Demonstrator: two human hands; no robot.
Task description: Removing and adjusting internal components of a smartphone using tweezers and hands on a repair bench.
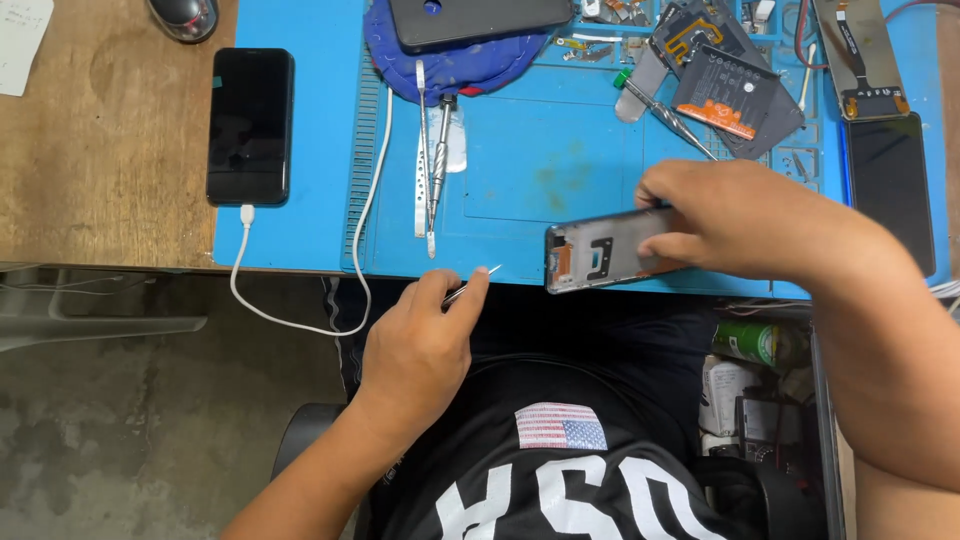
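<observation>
Gripping the phone frame (pixel 600 256) at the desk's near edge, your right hand (pixel 740 222) pinches only one end; it could tip off. Your left hand (pixel 420 340), closed on tweezers (pixel 472 285), might scratch it.

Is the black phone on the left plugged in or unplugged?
Plugged in: the white cable runs into the bottom end of the black phone. Its screen is dark.

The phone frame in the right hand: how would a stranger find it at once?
Look at the blue mat, then its near edge. There the right hand holds a grey phone frame flat; unlike the black phone at the left, its open inside shows.
</observation>
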